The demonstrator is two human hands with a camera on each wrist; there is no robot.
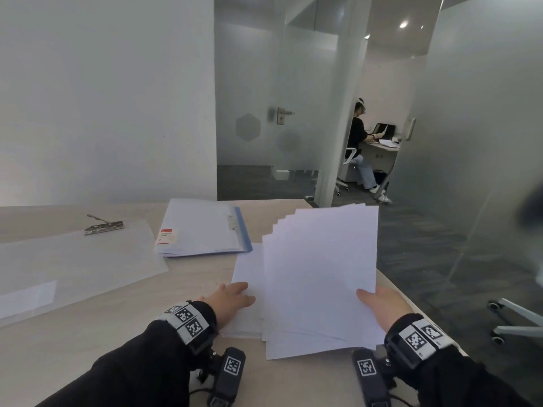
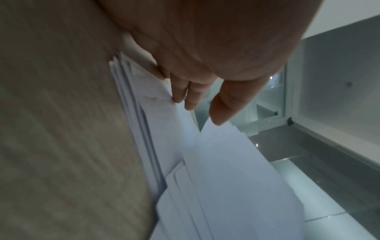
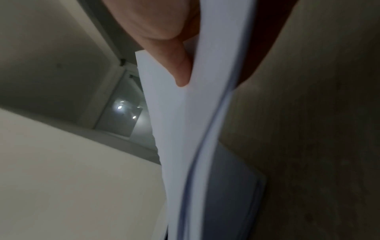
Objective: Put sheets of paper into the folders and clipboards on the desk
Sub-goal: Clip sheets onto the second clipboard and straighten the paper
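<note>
Fanned sheaf of white paper (image 1: pixel 320 277) held up off the surface (image 1: pixel 88 348), near right corner pinched in the right hand (image 1: pixel 382 304): thumb on top, fingers beneath, seen edge-on from the right wrist (image 3: pixel 205 113). Roughly six or seven sheet edges show in the fan; exact count unclear. A second pile of paper (image 1: pixel 246 271) lies flat under and left of it. Left hand (image 1: pixel 232 298) rests there with straight, relaxed fingers (image 2: pixel 180 91) on the pile's edge, gripping nothing.

Handling, as a guess: light, floppy, slick sheet on sheet. A one-corner hold lets the fan sag and slide, so support along a long edge or square it against the surface first.

Beyond: one blue-spined folder (image 1: pixel 202 227), closed, with a red label. One clear clipboard (image 1: pixel 73 259) to the left, metal clip (image 1: pixel 104 226) at its far edge; nothing under it.

Far background: one seated person at another desk.
</note>
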